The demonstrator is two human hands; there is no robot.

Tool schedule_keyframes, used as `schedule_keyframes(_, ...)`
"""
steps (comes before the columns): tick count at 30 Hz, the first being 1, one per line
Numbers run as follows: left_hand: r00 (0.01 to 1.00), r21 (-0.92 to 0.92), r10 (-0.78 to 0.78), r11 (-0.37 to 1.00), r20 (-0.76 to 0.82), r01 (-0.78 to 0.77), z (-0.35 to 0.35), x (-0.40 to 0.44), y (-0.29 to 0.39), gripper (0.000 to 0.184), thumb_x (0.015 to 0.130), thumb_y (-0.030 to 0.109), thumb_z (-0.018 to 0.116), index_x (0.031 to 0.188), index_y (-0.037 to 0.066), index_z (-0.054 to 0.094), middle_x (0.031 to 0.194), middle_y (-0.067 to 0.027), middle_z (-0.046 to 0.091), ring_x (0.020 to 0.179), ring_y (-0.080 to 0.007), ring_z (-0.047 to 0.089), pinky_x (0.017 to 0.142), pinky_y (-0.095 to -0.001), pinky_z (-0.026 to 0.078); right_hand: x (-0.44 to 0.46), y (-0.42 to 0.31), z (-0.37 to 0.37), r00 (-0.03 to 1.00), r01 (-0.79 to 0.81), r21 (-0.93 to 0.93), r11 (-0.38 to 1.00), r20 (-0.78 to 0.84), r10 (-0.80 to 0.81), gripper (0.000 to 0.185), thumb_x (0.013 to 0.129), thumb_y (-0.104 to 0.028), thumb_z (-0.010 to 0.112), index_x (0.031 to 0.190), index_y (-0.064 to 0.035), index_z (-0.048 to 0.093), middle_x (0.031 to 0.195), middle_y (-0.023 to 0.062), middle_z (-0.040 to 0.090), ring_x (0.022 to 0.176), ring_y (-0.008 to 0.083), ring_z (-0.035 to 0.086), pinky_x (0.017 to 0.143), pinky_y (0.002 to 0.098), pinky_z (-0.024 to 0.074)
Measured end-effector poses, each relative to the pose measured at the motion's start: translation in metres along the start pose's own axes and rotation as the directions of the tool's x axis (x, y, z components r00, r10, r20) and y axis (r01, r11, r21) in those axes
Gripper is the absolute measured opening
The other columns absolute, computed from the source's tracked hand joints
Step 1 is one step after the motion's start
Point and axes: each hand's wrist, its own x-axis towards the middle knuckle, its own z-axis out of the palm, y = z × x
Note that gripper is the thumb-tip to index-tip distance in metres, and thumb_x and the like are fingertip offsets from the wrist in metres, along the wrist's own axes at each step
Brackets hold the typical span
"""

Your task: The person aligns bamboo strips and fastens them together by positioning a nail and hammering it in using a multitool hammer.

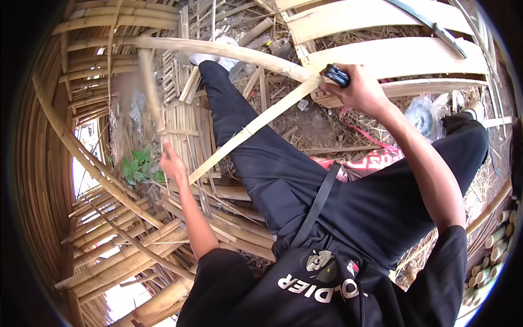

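Note:
My left hand (172,160) is closed around the lower end of a pale wooden stick (154,103), blurred by motion, whose upper end is near the far end of a bamboo strip (229,50). On the other side, my right hand (357,90) is closed on a shiny black object (336,75) that looks like a handle; its exact kind is unclear. Just left of this hand, the strip meets a second, flatter bamboo strip (261,121), forming a V. The second strip slants down across my leg, its lower end near my left forearm.
Wide bamboo slats (392,57) lie at top right, with a long-bladed knife (451,41) on them. Woven bamboo panels (122,256) stand at left, beside a green plant (137,166). Cut bamboo poles (497,245) are stacked at right. A clear plastic bag (424,117) lies by my knee.

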Motion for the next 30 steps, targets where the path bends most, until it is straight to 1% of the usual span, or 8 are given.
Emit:
schedule_keyframes(3, 0.999, -0.003, -0.008, 1.000, -0.047, 0.008, 0.005, 0.003, -0.008, 0.084, 0.093, 0.070, 0.054, 0.058, -0.006, 0.051, 0.053, -0.0097, 0.045, 0.056, -0.0229, 0.044, 0.060, -0.0452, 0.036, -0.004, -0.015, -0.005, 0.986, -0.115, 0.061, 0.991, 0.126, 0.107, 0.030, 0.090, -0.030, 0.078, 0.104, -0.0044, 0.073, 0.072, 0.0088, 0.070, 0.061, 0.0126, 0.065, 0.062, 0.0348, 0.0543)
schedule_keyframes(7, 0.943, 0.322, 0.027, 0.936, 0.332, -0.140, -0.005, 0.034, -0.027, 0.085, 0.094, 0.071, 0.049, 0.061, -0.007, 0.054, 0.052, -0.0125, 0.046, 0.055, -0.0252, 0.046, 0.061, -0.0468, 0.038, -0.001, -0.005, 0.004, 0.998, -0.026, -0.006, 1.000, 0.059, 0.027, 0.031, 0.090, -0.030, 0.077, 0.107, -0.0045, 0.073, 0.074, 0.0123, 0.072, 0.055, 0.0180, 0.067, 0.058, 0.0367, 0.0563)
schedule_keyframes(13, 0.990, 0.128, -0.067, 0.988, -0.126, 0.083, 0.002, 0.011, 0.001, 0.082, 0.093, 0.069, 0.053, 0.068, -0.009, 0.062, 0.054, -0.0134, 0.050, 0.057, -0.0256, 0.047, 0.063, -0.0463, 0.042, -0.001, -0.005, -0.001, 0.999, 0.005, -0.034, 0.999, 0.052, -0.003, 0.034, 0.089, -0.035, 0.076, 0.106, -0.0057, 0.075, 0.076, 0.0166, 0.072, 0.060, 0.0273, 0.071, 0.065, 0.0408, 0.0573)
schedule_keyframes(16, 0.866, 0.403, -0.316, 0.903, 0.388, 0.149, -0.009, 0.047, -0.009, 0.084, 0.094, 0.071, 0.048, 0.068, -0.007, 0.062, 0.058, -0.0096, 0.051, 0.059, -0.0234, 0.045, 0.060, -0.0454, 0.035, -0.003, -0.016, -0.007, 0.994, -0.065, 0.026, 0.998, 0.087, 0.062, 0.029, 0.090, -0.032, 0.075, 0.101, -0.0057, 0.074, 0.070, 0.0153, 0.071, 0.055, 0.0271, 0.069, 0.061, 0.0411, 0.0565)
schedule_keyframes(20, 0.986, -0.067, -0.001, 0.998, -0.168, -0.011, 0.002, 0.001, 0.018, 0.083, 0.094, 0.073, 0.047, 0.066, -0.005, 0.061, 0.058, -0.0102, 0.051, 0.059, -0.0241, 0.046, 0.063, -0.0434, 0.036, -0.002, -0.007, -0.004, 0.998, -0.010, 0.019, 1.000, 0.061, 0.009, 0.030, 0.089, -0.032, 0.076, 0.103, -0.0061, 0.074, 0.069, 0.0141, 0.070, 0.052, 0.0267, 0.068, 0.061, 0.0404, 0.0563)
schedule_keyframes(23, 0.989, 0.123, -0.064, 0.989, -0.135, 0.081, 0.007, 0.014, 0.000, 0.084, 0.094, 0.072, 0.048, 0.067, -0.006, 0.062, 0.061, -0.0122, 0.054, 0.063, -0.0265, 0.049, 0.066, -0.0455, 0.039, -0.001, 0.002, 0.002, 0.997, 0.078, -0.037, 0.996, 0.029, -0.076, 0.032, 0.087, -0.033, 0.077, 0.104, -0.0058, 0.074, 0.070, 0.0145, 0.071, 0.055, 0.0275, 0.069, 0.061, 0.0407, 0.0565)
schedule_keyframes(27, 0.927, 0.308, -0.120, 0.951, 0.356, 0.005, 0.002, 0.054, -0.033, 0.084, 0.096, 0.071, 0.045, 0.071, -0.008, 0.064, 0.068, -0.0174, 0.062, 0.067, -0.0344, 0.051, 0.071, -0.0502, 0.041, -0.003, -0.009, -0.001, 0.996, -0.052, 0.038, 0.998, 0.074, 0.049, 0.036, 0.087, -0.033, 0.081, 0.099, -0.0006, 0.072, 0.067, 0.0107, 0.068, 0.056, 0.0149, 0.063, 0.060, 0.0355, 0.0522)
schedule_keyframes(30, 0.999, 0.066, -0.019, 0.998, -0.027, 0.021, 0.012, 0.021, 0.009, 0.082, 0.096, 0.068, 0.047, 0.074, -0.010, 0.063, 0.068, -0.0171, 0.061, 0.067, -0.0324, 0.052, 0.070, -0.0480, 0.042, -0.002, -0.005, -0.005, 0.992, 0.124, -0.043, 0.991, 0.028, -0.123, 0.039, 0.085, -0.034, 0.083, 0.102, -0.0003, 0.071, 0.066, 0.0090, 0.067, 0.057, 0.0151, 0.066, 0.058, 0.0349, 0.0529)
